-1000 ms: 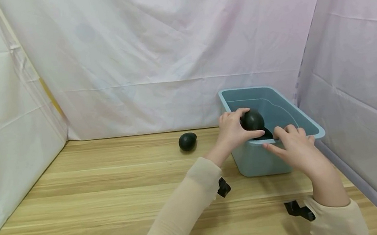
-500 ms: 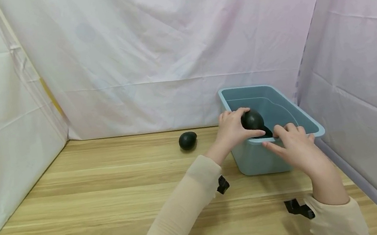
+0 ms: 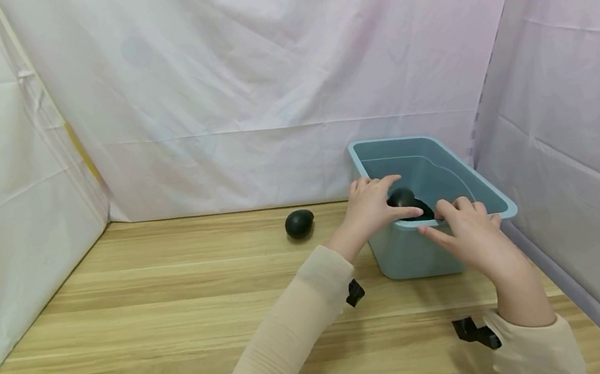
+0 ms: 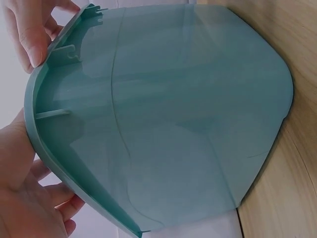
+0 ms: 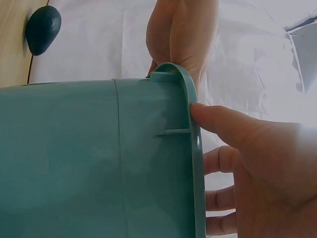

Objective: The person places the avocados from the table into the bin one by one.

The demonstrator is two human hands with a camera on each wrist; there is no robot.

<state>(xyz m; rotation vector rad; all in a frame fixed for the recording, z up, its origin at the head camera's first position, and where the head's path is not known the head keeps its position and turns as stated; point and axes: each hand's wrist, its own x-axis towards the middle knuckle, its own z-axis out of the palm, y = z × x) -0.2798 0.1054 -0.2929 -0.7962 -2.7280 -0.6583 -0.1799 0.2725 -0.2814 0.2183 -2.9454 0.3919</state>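
Note:
At the near left corner of the light blue plastic bin, my left hand reaches over the rim with thumb and forefinger spread apart. Below that gap lies a dark avocado inside the bin, beside another dark avocado partly covered by the left thumb. My right hand grips the near rim, fingers inside and thumb outside; the right wrist view shows the thumb on the rim's edge. The bin wall hides the contents in the left wrist view.
A third dark avocado lies on the wooden table, left of the bin near the back cloth. White cloth hangs behind and on both sides, with the bin close to the right-hand cloth.
The avocado at my left hand has dropped lower into the bin, out from between thumb and forefinger. The right hand keeps its place on the rim.

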